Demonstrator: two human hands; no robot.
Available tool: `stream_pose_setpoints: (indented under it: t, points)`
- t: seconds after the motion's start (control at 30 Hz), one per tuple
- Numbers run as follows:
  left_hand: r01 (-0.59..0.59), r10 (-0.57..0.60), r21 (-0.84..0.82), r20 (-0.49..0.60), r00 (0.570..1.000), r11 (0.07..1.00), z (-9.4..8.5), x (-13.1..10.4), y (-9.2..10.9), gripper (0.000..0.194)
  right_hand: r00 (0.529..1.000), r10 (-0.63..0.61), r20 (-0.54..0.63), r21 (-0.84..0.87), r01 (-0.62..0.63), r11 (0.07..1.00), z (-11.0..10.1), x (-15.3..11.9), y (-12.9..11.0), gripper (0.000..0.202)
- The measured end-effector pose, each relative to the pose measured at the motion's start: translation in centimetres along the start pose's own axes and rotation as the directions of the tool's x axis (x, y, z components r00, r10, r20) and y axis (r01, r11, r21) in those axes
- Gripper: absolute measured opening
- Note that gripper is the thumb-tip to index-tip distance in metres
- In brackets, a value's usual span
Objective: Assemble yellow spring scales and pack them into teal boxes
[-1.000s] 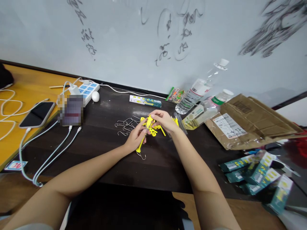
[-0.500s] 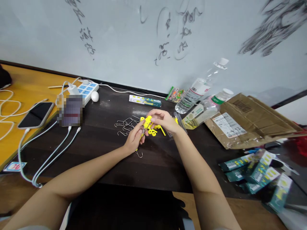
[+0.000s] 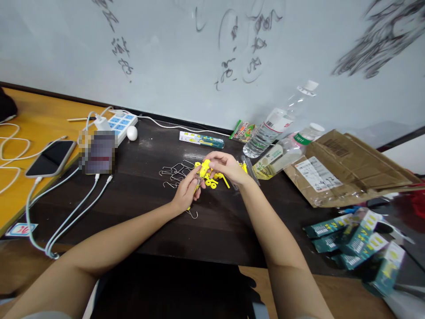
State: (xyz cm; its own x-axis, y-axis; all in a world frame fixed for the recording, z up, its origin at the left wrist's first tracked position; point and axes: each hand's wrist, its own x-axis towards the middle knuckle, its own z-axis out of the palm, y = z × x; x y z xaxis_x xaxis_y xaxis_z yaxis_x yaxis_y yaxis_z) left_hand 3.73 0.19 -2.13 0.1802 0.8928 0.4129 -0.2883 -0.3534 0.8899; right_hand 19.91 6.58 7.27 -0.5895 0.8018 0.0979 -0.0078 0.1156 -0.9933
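A yellow plastic tool [image 3: 205,168], which looks like a small spring scale, is held slanted above the dark table [image 3: 146,230]. My left hand [image 3: 183,195] is wrapped round its lower part and hides most of it. Below that hand pokes out a wire hook [image 3: 194,215]. My right hand [image 3: 228,167] pinches the tool's yellow top end. Loose metal wire hooks [image 3: 175,171] lie just left of my hands. Several small yellow plastic parts [image 3: 213,183], some ring-shaped, are scattered beneath and right of them. A clear bag with yellow pieces [image 3: 247,167] sits behind my right wrist.
A green-and-white box [image 3: 201,139] lies at the back. To the right stand two plastic bottles [image 3: 272,126], a cardboard box [image 3: 345,164] and several more small boxes [image 3: 360,237]. A power strip [image 3: 123,125], phone [image 3: 50,158] and cables [image 3: 69,221] are at left.
Almost nothing differs. The yellow top end has turned slightly between my right fingers; both hands stay in the same place.
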Motion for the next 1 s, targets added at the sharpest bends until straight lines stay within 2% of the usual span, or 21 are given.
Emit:
stream_pose_setpoints:
  t: [0.17, 0.37, 0.53, 0.63, 0.73, 0.8, 0.9, 1.0]
  points:
    - [0.002, -0.002, -0.004, -0.018, 1.0, 1.0, 0.0, 0.0, 0.0, 0.043, 0.997, 0.039, 0.067, -0.001, -0.039, 0.999, -0.1, 0.0, 0.2, 0.035]
    - [0.007, -0.007, -0.036, 0.002, 1.0, 0.999, 0.1, -0.1, 0.0, 0.042, 0.993, 0.03, 0.113, 0.014, -0.032, 0.999, -0.4, -0.1, 0.4, 0.035]
    - [0.012, -0.012, -0.024, -0.007, 1.0, 1.0, 0.1, -0.1, 0.1, 0.042, 0.994, 0.03, 0.107, 0.029, -0.034, 0.999, -0.3, 0.0, 0.7, 0.035]
    - [0.061, -0.061, -0.016, -0.028, 0.998, 0.998, 0.1, 0.0, 0.2, 0.045, 0.995, 0.037, 0.089, -0.009, -0.037, 0.999, -0.2, 0.3, 0.7, 0.037]
    - [0.157, -0.161, -0.066, -0.066, 0.985, 0.985, 0.0, 0.5, 0.1, 0.048, 1.0, -0.002, -0.006, -0.097, 0.001, 0.995, -0.6, 0.4, 1.4, 0.039]
    - [0.226, -0.237, -0.108, -0.097, 0.967, 0.968, -0.2, 0.8, 0.1, 0.049, 0.985, -0.067, -0.159, -0.211, 0.033, 0.977, -1.1, 0.0, 2.6, 0.038]
    - [0.308, -0.329, -0.152, -0.143, 0.934, 0.939, -0.3, 1.2, 0.0, 0.05, 0.887, -0.223, -0.404, -0.45, 0.02, 0.893, -2.1, -1.7, 5.0, 0.03]
    - [0.353, -0.38, -0.178, -0.145, 0.914, 0.918, -0.3, 1.4, 0.2, 0.049, 0.843, -0.276, -0.462, -0.548, -0.027, 0.836, -2.3, -3.8, 6.8, 0.024]
